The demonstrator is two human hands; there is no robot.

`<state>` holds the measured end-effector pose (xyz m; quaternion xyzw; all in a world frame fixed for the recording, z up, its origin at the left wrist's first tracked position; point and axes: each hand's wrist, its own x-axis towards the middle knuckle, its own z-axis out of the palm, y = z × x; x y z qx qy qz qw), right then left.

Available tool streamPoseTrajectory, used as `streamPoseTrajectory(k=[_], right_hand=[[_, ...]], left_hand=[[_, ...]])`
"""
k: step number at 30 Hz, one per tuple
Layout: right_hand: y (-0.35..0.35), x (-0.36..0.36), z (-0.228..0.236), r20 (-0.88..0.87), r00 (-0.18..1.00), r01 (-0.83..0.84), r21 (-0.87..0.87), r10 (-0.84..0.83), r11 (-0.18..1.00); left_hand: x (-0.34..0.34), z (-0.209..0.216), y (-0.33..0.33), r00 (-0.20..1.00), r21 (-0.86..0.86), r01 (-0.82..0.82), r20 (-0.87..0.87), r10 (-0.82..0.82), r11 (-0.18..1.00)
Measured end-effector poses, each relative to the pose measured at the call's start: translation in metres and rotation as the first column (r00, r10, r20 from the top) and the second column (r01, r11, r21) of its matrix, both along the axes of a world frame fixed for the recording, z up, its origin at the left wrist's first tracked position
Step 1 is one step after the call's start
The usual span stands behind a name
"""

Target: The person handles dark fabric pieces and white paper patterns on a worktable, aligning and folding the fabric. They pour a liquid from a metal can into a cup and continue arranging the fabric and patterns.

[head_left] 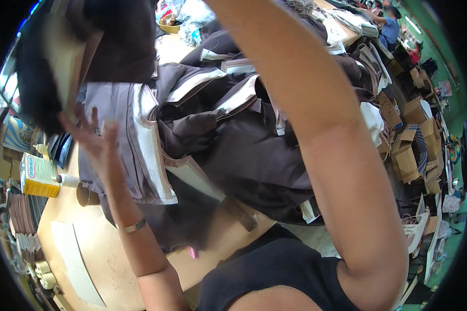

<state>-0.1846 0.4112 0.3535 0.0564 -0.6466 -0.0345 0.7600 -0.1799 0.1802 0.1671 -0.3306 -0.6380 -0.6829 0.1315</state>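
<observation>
My left hand, a bracelet on its wrist, is raised at the left with its fingers spread. Just beyond the fingertips hangs a dark cloth piece with a pale strip, close to the camera and blurred; whether they touch I cannot tell. My right forearm reaches up across the view, and its hand lies past the upper edge. Beneath both arms, dark brown garment pieces lie heaped on the table, several edged with white facing.
A white and yellow box stands at the table's left, beside a white thread spool and a brown roll. A long white paper pattern lies nearer. Cardboard boxes sit at the right. Another person works far right.
</observation>
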Motion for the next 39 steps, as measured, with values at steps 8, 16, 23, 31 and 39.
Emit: streamPoseTrajectory(k=[8,16,23,31,39], right_hand=[[-0.011,0.014,-0.218,0.646,0.74,-0.224,-0.027,0.188,0.974],[0.003,0.062,-0.256,0.873,0.379,-0.302,-0.198,0.308,0.932],[0.065,0.066,-0.25,0.943,0.306,0.39,-0.003,-0.126,0.921],[0.074,0.046,-0.267,0.954,0.172,0.47,0.137,-0.243,0.872],[0.077,0.031,-0.258,0.789,0.285,0.495,0.365,-0.544,0.789]], left_hand=[[0.046,0.03,-0.092,0.875,-0.658,0.448,0.186,-0.447,0.605],[0.042,0.027,-0.046,0.911,-0.771,-0.133,-0.343,-0.23,0.623],[0.008,-0.041,-0.022,0.996,-0.821,0.0,-0.052,-0.074,0.571],[0.014,-0.05,-0.017,0.996,-0.78,-0.027,-0.075,-0.051,0.625],[0.016,-0.051,-0.019,0.997,-0.763,-0.022,-0.063,-0.04,0.646]])
